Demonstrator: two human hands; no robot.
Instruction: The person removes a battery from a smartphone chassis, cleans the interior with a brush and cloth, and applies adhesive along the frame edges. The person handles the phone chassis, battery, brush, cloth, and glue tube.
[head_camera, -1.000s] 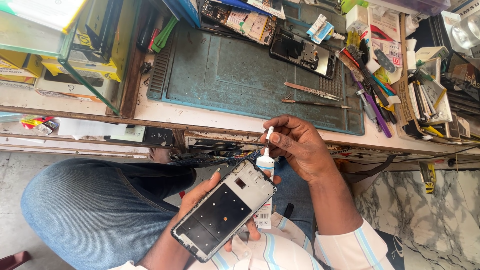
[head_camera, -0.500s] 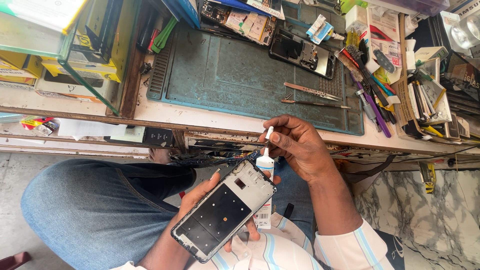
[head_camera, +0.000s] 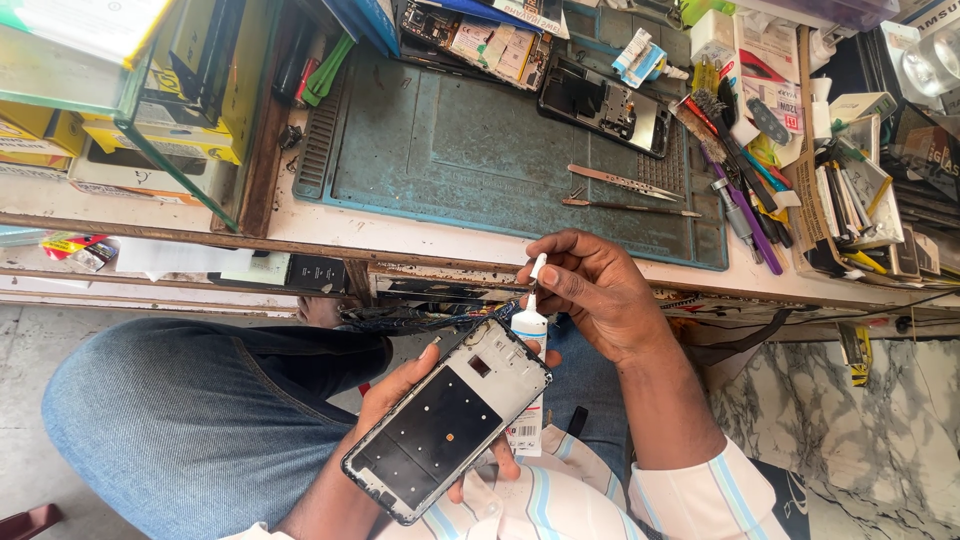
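Here your right hand (head_camera: 600, 295) pinches the white cap (head_camera: 538, 268) at the tip of the small glue bottle (head_camera: 529, 325), fingers closed on it, seemingly to twist it. Your left hand (head_camera: 420, 400) clasps both the bottle and the phone frame (head_camera: 447, 420) from beneath, holding them over your lap, the frame's open side up. Beyond, on the bench, two tweezers (head_camera: 620, 190) lie on the blue work mat (head_camera: 470, 150), with an opened phone (head_camera: 603, 105) near its far edge.

White-rimmed phone frame (head_camera: 447, 435), dark inner side up, tilted over lap, small white glue bottle (head_camera: 529, 330) upright behind it
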